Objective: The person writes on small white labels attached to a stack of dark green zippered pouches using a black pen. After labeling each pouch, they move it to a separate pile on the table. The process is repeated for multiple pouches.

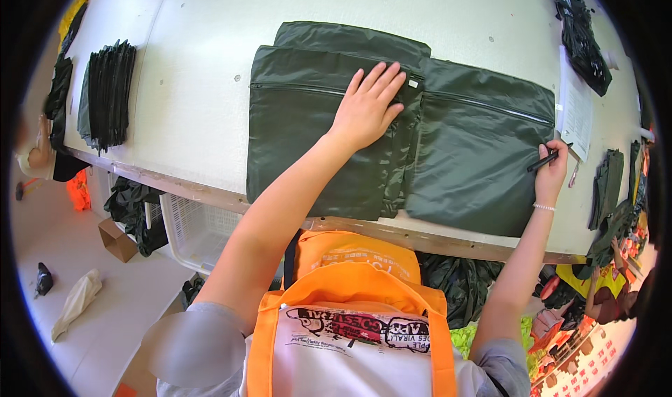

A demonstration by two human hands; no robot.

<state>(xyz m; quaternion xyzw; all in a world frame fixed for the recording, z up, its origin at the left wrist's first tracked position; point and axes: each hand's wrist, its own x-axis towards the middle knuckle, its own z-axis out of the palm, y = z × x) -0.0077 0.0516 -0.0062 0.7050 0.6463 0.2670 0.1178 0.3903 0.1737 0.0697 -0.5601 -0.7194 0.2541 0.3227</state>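
My left hand point(367, 110) lies flat with its fingers stretched over a dark green fabric piece point(301, 142) that has a zipper across its upper part. More pieces lie beneath that one, partly hidden. A small white label point(413, 84) shows on the fabric just beyond my fingertips. Beside this pile, to the right, a second dark green zippered piece point(476, 166) is spread on the white table point(210, 19). My right hand point(553, 165) is at its right edge, closed around a slim black pen point(537, 165).
Folded dark pieces point(108, 96) stand at the left; a black bundle point(582, 40) and paper sheets point(575, 110) lie far right. More folded green pieces point(606, 187) sit at the right edge. Below are a white crate point(192, 229) and a cardboard box point(117, 241). Another person point(607, 302) is at the lower right.
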